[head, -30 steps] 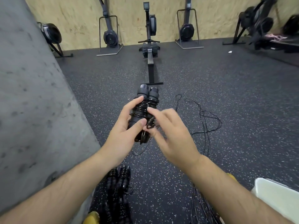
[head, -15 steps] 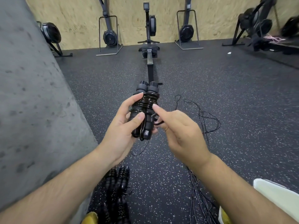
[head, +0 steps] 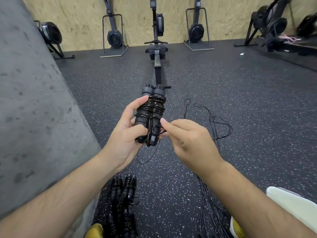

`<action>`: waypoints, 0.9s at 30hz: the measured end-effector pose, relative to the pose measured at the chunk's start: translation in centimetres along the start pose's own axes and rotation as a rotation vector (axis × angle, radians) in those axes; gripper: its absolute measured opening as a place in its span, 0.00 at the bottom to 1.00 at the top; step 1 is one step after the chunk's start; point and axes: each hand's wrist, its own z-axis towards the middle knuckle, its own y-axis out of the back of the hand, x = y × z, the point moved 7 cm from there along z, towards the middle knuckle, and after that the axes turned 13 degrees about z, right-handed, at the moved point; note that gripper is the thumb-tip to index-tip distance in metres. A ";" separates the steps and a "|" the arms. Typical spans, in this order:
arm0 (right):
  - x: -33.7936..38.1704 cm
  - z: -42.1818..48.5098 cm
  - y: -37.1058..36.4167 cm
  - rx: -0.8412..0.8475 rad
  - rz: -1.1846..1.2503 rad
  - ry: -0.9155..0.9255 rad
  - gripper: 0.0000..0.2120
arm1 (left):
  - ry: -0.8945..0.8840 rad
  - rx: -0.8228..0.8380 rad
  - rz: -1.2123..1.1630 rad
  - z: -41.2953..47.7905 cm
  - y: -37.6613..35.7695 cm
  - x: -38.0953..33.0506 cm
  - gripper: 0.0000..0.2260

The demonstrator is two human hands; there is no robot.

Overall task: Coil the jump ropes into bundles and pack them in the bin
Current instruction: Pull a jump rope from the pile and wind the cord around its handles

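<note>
A black jump rope bundle [head: 151, 109], two handles side by side with cord wound round them, is held upright in front of me. My left hand [head: 125, 136] grips its lower part, thumb across the handles. My right hand [head: 187, 140] pinches a small loop of the cord beside the bundle's lower end. A loose tail of cord hangs below the bundle. Several coiled bundles [head: 122, 194] lie on the floor below my arms. Loose black ropes [head: 214, 122] sprawl on the floor to the right. The white bin's [head: 291, 201] corner shows at the lower right.
A grey concrete wall [head: 30, 109] stands close on the left. A rowing machine [head: 157, 48] stretches along the speckled rubber floor straight ahead, with more machines along the plywood back wall. My yellow shoes [head: 237, 229] show at the bottom edge.
The bundle has been lifted slightly and held steadier. My right hand has pulled back to the right, drawing a small cord loop out at the bundle's lower end.
</note>
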 end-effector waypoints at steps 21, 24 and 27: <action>0.6 -0.4 -0.6 -0.052 0.055 -0.162 0.10 | 0.038 0.087 0.133 -0.3 -0.4 1.2 0.34; 1.3 -0.3 -1.5 0.023 0.010 -0.135 0.14 | 0.043 0.070 0.136 -0.3 -0.1 1.3 0.34; 1.7 -0.1 -2.1 0.097 -0.006 -0.123 0.17 | 0.037 0.045 0.146 -0.2 0.3 1.2 0.34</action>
